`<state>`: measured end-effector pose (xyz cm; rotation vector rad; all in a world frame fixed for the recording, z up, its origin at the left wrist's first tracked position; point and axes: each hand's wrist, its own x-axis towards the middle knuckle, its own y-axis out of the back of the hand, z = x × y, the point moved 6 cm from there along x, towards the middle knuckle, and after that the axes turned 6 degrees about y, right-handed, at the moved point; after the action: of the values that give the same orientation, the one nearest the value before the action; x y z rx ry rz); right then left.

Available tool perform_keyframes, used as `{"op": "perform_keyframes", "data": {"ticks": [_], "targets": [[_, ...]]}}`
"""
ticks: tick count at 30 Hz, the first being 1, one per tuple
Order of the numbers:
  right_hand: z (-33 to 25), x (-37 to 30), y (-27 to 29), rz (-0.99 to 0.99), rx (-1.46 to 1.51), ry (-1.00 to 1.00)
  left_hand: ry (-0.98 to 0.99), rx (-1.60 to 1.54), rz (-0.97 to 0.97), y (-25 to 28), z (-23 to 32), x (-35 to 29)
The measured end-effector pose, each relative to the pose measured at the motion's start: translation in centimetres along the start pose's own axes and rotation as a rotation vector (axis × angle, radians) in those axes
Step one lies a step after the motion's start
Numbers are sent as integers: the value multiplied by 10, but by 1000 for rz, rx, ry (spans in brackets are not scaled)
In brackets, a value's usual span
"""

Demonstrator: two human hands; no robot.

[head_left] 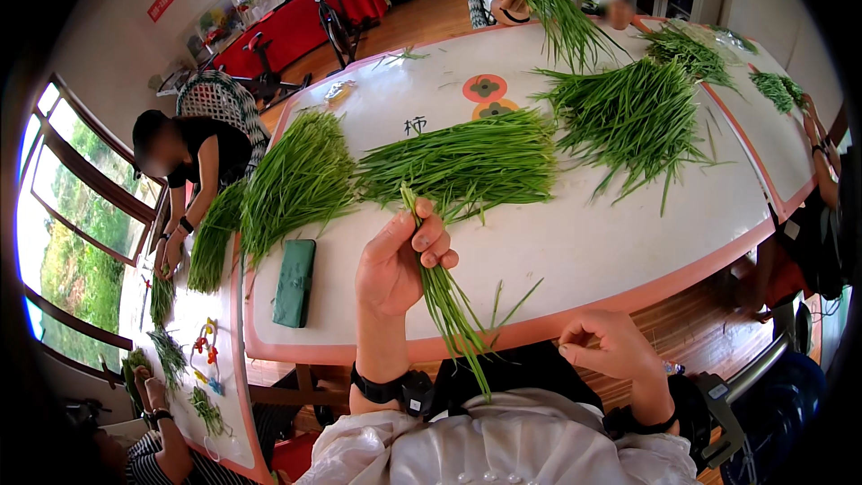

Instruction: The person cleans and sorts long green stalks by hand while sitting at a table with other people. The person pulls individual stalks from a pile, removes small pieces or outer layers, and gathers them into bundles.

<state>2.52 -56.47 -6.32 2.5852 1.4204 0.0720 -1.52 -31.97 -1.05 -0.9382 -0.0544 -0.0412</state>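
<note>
My left hand (395,260) is raised over the near edge of the table, its fingers closed round a small bunch of chives (444,305). The cut ends poke up above the thumb, and the long green blades hang down toward my lap. Lower and to the right, my right hand (603,341) is held apart from the bunch, in front of my body. Its fingers are curled toward the thumb; anything between them is too small or hidden to make out. A wide heap of chives (467,162) lies on the table just beyond my left hand.
More chive heaps lie left (301,175) and right (628,121) on the white table (664,238). A dark green case (294,283) sits left of my forearm. Across the table a person lifts a chive bunch (561,22); others work at the left and right sides.
</note>
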Motion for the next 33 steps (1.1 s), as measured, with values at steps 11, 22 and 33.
{"op": "perform_keyframes", "data": {"ticks": [11,22,33], "targets": [[50,-27,10,-12,-654,-171,-161,9,2,-3,39,-15],[69,-22,-3,-88,-719,-259,-229,36,-31,0,80,-35],[31,-8,-22,-221,23,-108,-327,112,41,2,110,-55]]}}
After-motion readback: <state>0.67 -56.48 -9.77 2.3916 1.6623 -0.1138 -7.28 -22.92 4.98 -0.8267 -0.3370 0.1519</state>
